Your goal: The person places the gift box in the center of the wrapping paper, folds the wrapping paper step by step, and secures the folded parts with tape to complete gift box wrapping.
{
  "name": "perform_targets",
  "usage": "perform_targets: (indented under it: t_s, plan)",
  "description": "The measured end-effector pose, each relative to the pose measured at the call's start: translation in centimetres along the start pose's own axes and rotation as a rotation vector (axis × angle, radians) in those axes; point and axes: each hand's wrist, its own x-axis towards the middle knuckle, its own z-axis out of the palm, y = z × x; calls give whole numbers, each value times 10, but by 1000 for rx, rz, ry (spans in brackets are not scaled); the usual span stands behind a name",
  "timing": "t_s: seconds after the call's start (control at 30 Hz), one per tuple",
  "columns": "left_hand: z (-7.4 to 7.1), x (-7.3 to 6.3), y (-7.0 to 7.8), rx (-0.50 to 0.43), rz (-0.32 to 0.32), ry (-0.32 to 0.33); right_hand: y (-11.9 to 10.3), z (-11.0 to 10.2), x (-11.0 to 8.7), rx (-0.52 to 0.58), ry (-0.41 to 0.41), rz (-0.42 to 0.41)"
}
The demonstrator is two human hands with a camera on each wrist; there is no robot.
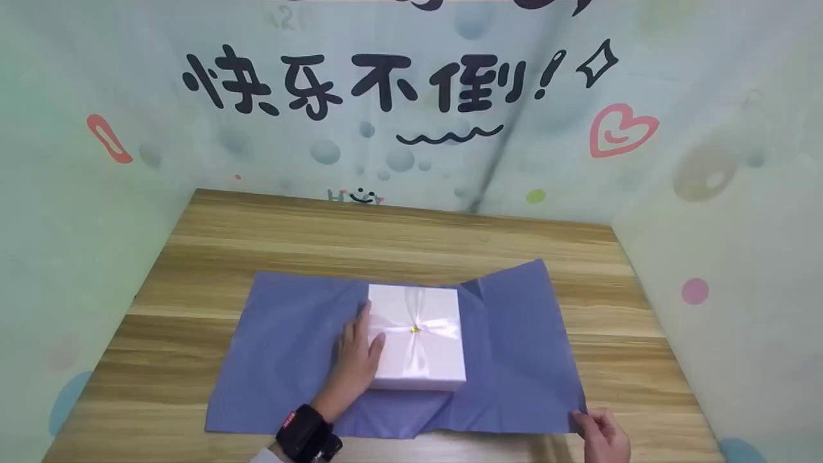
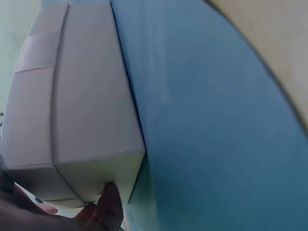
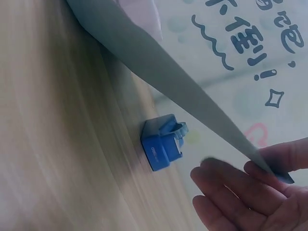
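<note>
A white gift box (image 1: 440, 363) with a white ribbon crossed over its lid sits near the middle of a blue-purple sheet of wrapping paper (image 1: 289, 347). My left hand (image 1: 357, 357) rests against the box's left side, fingers along the side wall and thumb at the lid's edge. In the left wrist view, fingertips (image 2: 111, 199) touch the box wall. At the sheet's near right corner, my right hand (image 1: 604, 437) pinches the paper between thumb and fingers. That side of the paper is lifted off the table, as the right wrist view shows.
Beyond the lifted paper, a blue tape dispenser (image 3: 161, 144) stands on the wooden table (image 1: 398, 235); the head view does not show it. Printed curtains (image 1: 398, 154) enclose the table's back and sides.
</note>
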Motion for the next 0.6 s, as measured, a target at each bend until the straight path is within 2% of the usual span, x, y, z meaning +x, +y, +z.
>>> perform_targets:
  t_s: [0.13, 0.23, 0.3, 0.37, 0.47, 0.53, 0.6]
  plan:
    - [5, -9, 5, -14, 34, -21, -6, -2, -11, 2, 62, -19]
    - [5, -13, 9, -5, 44, -30, -12, 4, -19, 27, 89, -76]
    - [4, -16, 12, 45, 78, -8, -16, 10, -26, 64, 104, -134]
    - [3, -21, 17, 114, 149, 49, -21, 18, -32, 103, 109, -188]
    - [3, -32, 29, 169, 343, 145, -27, 28, -40, 148, 114, -247]
    - [4, -43, 38, 141, 459, 110, -30, 32, -43, 153, 111, -276]
    - [6, -55, 47, 116, 496, -35, -31, 34, -45, 156, 102, -306]
